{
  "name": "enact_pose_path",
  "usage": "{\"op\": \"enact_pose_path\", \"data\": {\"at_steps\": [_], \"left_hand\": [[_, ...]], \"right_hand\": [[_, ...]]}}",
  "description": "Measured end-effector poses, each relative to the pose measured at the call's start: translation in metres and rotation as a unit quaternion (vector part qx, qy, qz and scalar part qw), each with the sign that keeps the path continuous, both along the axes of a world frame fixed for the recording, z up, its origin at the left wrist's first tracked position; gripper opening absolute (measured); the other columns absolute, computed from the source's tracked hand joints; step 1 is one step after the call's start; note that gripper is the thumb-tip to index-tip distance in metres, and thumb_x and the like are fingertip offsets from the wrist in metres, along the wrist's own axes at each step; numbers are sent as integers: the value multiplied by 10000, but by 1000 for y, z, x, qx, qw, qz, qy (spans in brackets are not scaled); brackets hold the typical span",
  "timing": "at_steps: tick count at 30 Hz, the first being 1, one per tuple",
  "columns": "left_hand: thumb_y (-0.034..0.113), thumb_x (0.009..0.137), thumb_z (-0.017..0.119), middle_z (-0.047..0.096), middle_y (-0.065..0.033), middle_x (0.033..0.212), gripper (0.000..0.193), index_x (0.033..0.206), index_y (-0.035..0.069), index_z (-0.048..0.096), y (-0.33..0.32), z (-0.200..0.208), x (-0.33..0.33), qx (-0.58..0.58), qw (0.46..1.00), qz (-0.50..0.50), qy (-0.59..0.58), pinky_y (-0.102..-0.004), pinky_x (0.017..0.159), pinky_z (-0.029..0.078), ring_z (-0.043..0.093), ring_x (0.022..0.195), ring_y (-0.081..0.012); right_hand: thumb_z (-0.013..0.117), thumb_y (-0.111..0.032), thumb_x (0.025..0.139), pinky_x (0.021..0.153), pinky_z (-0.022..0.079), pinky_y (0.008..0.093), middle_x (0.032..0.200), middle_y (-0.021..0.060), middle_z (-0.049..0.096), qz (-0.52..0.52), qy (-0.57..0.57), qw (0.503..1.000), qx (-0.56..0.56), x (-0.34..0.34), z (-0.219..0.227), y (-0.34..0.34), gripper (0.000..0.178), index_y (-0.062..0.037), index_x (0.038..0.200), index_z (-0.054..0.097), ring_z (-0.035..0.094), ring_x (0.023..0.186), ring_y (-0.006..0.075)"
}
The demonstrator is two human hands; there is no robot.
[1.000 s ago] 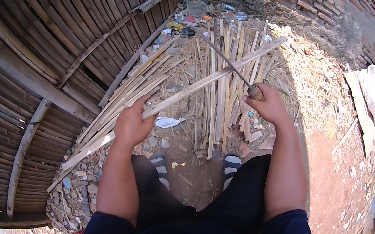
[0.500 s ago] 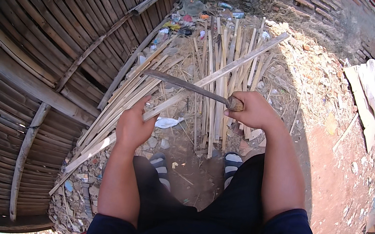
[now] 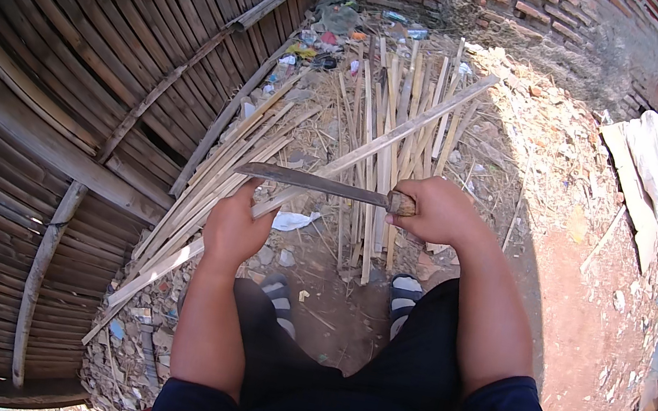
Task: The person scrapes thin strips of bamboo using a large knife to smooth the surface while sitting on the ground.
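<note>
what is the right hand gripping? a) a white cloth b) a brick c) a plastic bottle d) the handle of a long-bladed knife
d: the right hand is closed round the handle of a long-bladed knife, its blade lying across the bamboo strip that the left hand holds.

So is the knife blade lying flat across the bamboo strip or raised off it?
Across it, roughly level. The right hand holds the knife pointing left over the bamboo strip, gripped by the left hand. Whether it touches: cannot tell.

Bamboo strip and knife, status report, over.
Left hand grips the bamboo strip. Right hand holds the knife across it. Loose strips behind.
</note>
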State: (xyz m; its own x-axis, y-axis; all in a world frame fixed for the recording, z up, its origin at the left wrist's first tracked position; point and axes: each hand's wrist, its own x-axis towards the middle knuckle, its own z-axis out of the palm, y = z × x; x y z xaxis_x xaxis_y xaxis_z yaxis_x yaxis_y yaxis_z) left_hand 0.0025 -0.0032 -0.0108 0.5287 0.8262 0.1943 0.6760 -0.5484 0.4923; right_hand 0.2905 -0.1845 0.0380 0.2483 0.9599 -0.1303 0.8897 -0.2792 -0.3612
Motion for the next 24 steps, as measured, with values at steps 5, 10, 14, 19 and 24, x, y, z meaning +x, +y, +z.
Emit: {"op": "enact_pose_path", "data": {"at_steps": [5,10,14,19,24], "left_hand": [[305,854,823,767,-210,969,601,1420,164,677,2,8,-8,-8,1000,-7,-20,-500,820,581,747,912,-428],[246,859,834,760,-249,972,596,1427,156,679,0,19,-8,-14,1000,18,-13,-435,832,582,758,894,-408],[271,849,842,759,-257,997,606,1422,153,682,-1,15,-1,-24,999,25,-3,-437,850,578,758,925,-405],[276,847,842,757,-247,989,604,1417,146,686,-5,12,0,-44,999,16,-3,-426,844,577,761,919,-383],[259,850,842,758,-229,979,607,1417,113,682,0,19,-9,-30,999,9,-16,-419,836,576,765,901,-354]], "right_hand": [[835,-384,868,843,550,493,952,207,739,-74,116,987,77,43,-14,-10,411,-58,1100,739,720,952,400],[830,-373,877,873,556,475,1033,241,746,-253,132,942,175,74,-19,-24,445,-16,1125,732,726,985,399],[858,-333,864,766,540,451,846,180,712,-135,57,972,181,51,-26,-18,395,-15,1060,728,690,788,325],[862,-331,836,740,530,483,782,175,683,3,1,997,79,1,-4,-8,353,-46,986,719,701,800,385],[828,-357,878,842,564,492,939,194,756,-84,101,983,129,49,-18,-12,347,-81,1078,759,740,918,385]]}}
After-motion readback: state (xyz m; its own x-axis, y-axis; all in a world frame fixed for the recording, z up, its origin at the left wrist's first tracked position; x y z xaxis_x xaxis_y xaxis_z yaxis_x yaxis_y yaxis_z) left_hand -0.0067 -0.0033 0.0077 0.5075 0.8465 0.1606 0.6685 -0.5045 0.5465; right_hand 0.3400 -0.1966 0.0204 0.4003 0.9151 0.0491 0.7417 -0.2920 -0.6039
